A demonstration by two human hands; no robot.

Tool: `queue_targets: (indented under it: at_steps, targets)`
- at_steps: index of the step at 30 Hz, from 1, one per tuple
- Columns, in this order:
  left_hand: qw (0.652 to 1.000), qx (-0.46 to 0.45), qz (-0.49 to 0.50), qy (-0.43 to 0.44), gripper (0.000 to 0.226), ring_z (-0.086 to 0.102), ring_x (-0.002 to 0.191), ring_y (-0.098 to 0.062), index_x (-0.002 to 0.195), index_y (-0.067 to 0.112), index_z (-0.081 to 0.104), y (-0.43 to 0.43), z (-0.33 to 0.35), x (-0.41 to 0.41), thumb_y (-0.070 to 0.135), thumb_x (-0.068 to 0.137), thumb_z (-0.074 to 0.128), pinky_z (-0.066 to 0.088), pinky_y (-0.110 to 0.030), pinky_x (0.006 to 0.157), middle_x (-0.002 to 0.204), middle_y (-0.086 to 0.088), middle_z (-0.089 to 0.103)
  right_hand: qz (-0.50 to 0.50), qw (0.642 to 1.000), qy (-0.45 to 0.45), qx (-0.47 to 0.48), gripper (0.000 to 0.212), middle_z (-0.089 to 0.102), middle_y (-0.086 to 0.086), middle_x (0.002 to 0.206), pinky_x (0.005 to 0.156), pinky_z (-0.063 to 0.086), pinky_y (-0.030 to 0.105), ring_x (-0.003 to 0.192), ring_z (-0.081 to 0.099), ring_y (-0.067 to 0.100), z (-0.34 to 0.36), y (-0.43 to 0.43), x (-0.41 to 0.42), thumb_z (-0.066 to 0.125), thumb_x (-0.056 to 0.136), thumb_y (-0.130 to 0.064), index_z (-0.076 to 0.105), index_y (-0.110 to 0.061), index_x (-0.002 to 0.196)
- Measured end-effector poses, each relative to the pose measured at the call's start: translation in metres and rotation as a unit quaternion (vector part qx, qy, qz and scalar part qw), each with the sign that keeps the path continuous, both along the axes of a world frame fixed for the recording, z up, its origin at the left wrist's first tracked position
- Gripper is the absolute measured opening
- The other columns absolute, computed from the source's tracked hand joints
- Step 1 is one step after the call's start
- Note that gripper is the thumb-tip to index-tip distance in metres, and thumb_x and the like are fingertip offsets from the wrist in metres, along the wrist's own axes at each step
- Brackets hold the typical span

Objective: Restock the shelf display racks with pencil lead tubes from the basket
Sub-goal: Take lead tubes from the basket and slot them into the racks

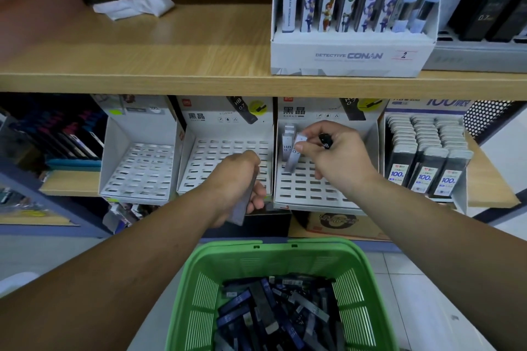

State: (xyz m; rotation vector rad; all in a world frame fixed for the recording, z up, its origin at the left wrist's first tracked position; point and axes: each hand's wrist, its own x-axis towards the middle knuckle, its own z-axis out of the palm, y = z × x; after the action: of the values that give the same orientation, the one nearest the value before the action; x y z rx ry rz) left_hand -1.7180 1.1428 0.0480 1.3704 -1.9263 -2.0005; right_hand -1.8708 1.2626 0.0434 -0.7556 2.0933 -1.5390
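**Lead tubes going into the right rack, slot by slot**

Across the top, a long shelf board of pale, smooth wood grain with a squared front edge. On it at the right, a white cardboard Conan box packed with upright flat cases; far left, crumpled paper, white and creased.

Low in the middle, a green plastic basket, rectangular, with slatted walls and a rounded rim. Inside, a heap of loose tubes: flat, slim, dark blue and black, lying crosswise.

Under the board, three white cardboard racks side by side, each a sloping tray punched with rows of small oblong slots: left rack, middle rack, right rack. Just beside the last, a filled rack of dark tubes with grey caps.

In front of the middle rack, left hand, fingers curled round a grey stack of flat tubes, lower end poking out below the palm; number of tubes impossible to tell.

Over the right rack, right hand, thumb and forefinger pinching a pale tube near its top, foot of the tube at the slots. Tucked in the other curled fingers, a glossy black tube marked HB.

In that rack's top-left corner, a few standing tubes, upright, just beside the pinched one.
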Motion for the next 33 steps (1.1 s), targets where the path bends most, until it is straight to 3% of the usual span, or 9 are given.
queue_targets:
  at_steps: [4,7,12,15,17,19,24,29,33]
  targets:
    - [0.999,-0.022,-0.022,0.009,0.022,0.062,0.054,-0.026,0.102,0.003,0.058,-0.002,-0.001,0.002,0.02,0.103,0.045,0.051,-0.031,0.05,0.076,-0.016,0.069,-0.007,1.0,0.014,-0.015,0.017,0.068,0.019,0.094,0.041,0.043,0.022,0.044,0.047,0.013,-0.004,-0.007,-0.002,0.077,0.092,-0.012,0.07,-0.024,0.084]
    - [1.0,-0.012,-0.015,0.018,0.017,0.065,0.059,-0.027,0.104,0.003,0.06,-0.004,-0.001,0.007,0.018,0.102,0.053,0.058,-0.035,0.054,0.078,-0.016,0.07,0.021,0.998,0.06,0.005,0.017,0.065,-0.001,0.082,0.051,0.051,0.029,0.05,0.049,0.008,-0.011,-0.01,-0.005,0.077,0.091,-0.013,0.07,-0.028,0.084]
    - [0.998,0.028,0.022,0.059,0.016,0.069,0.075,-0.03,0.105,0.002,0.065,-0.007,0.0,0.008,0.018,0.1,0.064,0.064,-0.054,0.078,0.086,-0.018,0.067,0.044,0.989,0.13,0.052,0.019,0.065,-0.013,0.081,0.065,0.046,0.02,0.063,0.057,0.002,-0.019,-0.013,-0.006,0.078,0.09,-0.019,0.069,-0.035,0.084]
    - [0.997,0.016,0.03,0.075,0.011,0.068,0.086,-0.023,0.096,0.015,0.07,-0.009,-0.001,0.007,0.026,0.097,0.072,0.062,-0.047,0.091,0.094,-0.007,0.07,0.035,0.984,0.16,0.068,0.011,0.072,-0.012,0.092,0.085,0.056,0.028,0.087,0.067,0.01,-0.024,-0.014,-0.006,0.078,0.09,-0.024,0.076,-0.031,0.098]
    - [0.997,-0.027,0.032,0.064,0.011,0.064,0.087,-0.019,0.096,0.021,0.071,-0.012,-0.001,0.008,0.031,0.097,0.072,0.06,-0.035,0.083,0.096,0.0,0.071,0.035,0.979,0.185,0.076,0.014,0.074,-0.011,0.097,0.09,0.057,0.033,0.093,0.069,0.011,-0.025,-0.014,-0.004,0.076,0.092,-0.027,0.076,-0.029,0.106]
    - [0.996,-0.058,0.027,0.059,0.025,0.058,0.079,-0.018,0.106,0.011,0.074,-0.017,-0.003,0.011,0.035,0.098,0.071,0.054,-0.028,0.066,0.092,-0.002,0.068,0.024,0.977,0.197,0.075,0.013,0.072,-0.014,0.092,0.078,0.056,0.028,0.086,0.068,0.01,-0.021,-0.014,-0.003,0.076,0.091,-0.025,0.07,-0.03,0.102]
    - [0.993,-0.084,0.037,0.07,0.024,0.053,0.061,-0.014,0.102,0.003,0.071,-0.018,-0.001,0.015,0.028,0.099,0.069,0.046,-0.025,0.052,0.082,-0.007,0.066,0.023,0.974,0.183,0.132,0.006,0.067,-0.017,0.075,0.059,0.043,0.019,0.065,0.061,0.001,-0.013,-0.008,0.0,0.076,0.09,-0.024,0.075,-0.027,0.085]
    - [0.99,-0.051,0.065,0.117,0.012,0.066,0.057,-0.018,0.097,0.002,0.066,-0.003,0.014,0.002,0.013,0.096,0.071,0.058,-0.031,0.057,0.071,-0.01,0.07,0.092,0.995,-0.042,0.024,0.014,0.071,0.001,0.075,0.046,0.041,0.011,0.044,0.056,-0.002,0.024,0.01,0.017,0.081,0.088,-0.015,0.076,-0.008,0.098]
    - [0.99,-0.048,0.055,0.121,0.012,0.068,0.055,-0.026,0.096,0.002,0.06,0.021,0.027,-0.016,0.009,0.093,0.07,0.059,-0.03,0.053,0.067,-0.017,0.072,0.178,0.976,0.069,0.107,0.026,0.071,-0.006,0.079,0.068,0.052,0.02,0.069,0.063,0.002,0.031,0.038,0.022,0.094,0.071,-0.02,0.076,-0.019,0.09]
